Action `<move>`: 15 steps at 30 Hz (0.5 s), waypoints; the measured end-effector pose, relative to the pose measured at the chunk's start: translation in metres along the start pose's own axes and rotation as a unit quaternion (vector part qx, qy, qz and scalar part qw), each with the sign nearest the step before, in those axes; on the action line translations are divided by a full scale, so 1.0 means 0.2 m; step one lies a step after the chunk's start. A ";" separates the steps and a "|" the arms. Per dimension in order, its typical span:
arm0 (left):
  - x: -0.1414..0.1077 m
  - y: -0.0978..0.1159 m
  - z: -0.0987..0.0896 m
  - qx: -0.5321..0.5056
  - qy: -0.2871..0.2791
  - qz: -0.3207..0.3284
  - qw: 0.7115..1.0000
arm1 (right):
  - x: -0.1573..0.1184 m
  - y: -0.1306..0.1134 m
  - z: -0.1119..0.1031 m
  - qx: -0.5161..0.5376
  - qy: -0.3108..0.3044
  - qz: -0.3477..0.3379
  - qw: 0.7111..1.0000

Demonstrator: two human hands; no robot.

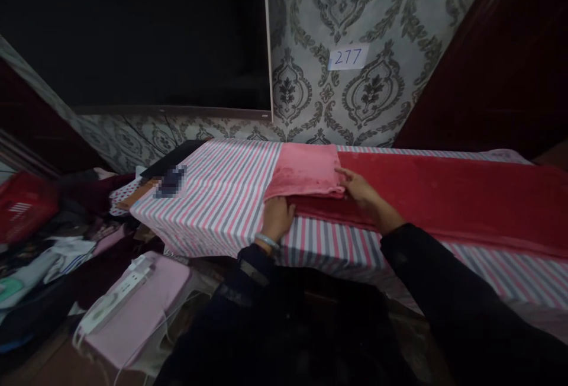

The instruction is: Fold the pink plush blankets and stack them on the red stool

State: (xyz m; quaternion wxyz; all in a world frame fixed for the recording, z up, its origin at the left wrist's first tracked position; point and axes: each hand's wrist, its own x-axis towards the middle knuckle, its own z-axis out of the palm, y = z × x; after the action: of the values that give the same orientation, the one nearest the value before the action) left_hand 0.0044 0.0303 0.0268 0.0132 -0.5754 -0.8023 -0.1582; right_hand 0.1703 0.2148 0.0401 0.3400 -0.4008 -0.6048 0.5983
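A long red cloth point(444, 196) lies along a table covered with a striped cloth point(217, 187). Its left end is folded over, showing a lighter pink side point(306, 167). My left hand point(278, 218), with a bracelet at the wrist, is at the front left corner of the folded part; its fingertips are hidden under or behind the edge, and the thumb is apart. At the right edge of the fold is my right hand point(357, 187), fingers extended and touching the pink cloth, thumb apart from them.
A large dark screen point(142, 37) hangs on the patterned wall above the table. At the lower left, a power strip point(118, 297) with cables rests on a pink surface point(146, 309). Piled clothes point(66, 256) and a red bag point(26, 205) lie further left.
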 end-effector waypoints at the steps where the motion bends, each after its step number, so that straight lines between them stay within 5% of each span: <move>1: -0.01 -0.04 0.00 -0.002 -0.015 -0.005 1.000 | -0.02 0.04 0.00 -0.029 0.011 0.014 0.999; 9: -0.16 -0.19 0.00 -0.090 0.064 0.102 0.989 | -0.05 0.14 0.03 -0.064 0.009 0.006 0.998; 15: -0.05 -0.19 -0.15 -0.099 0.179 0.113 0.972 | -0.01 0.11 0.03 -0.189 0.041 -0.078 0.978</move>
State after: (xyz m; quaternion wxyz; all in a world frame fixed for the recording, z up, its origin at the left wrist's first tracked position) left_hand -0.0330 0.0027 0.0448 0.1171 -0.6231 -0.6972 -0.3345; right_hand 0.1678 0.2088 0.0174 0.3281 -0.4341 -0.7217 0.4278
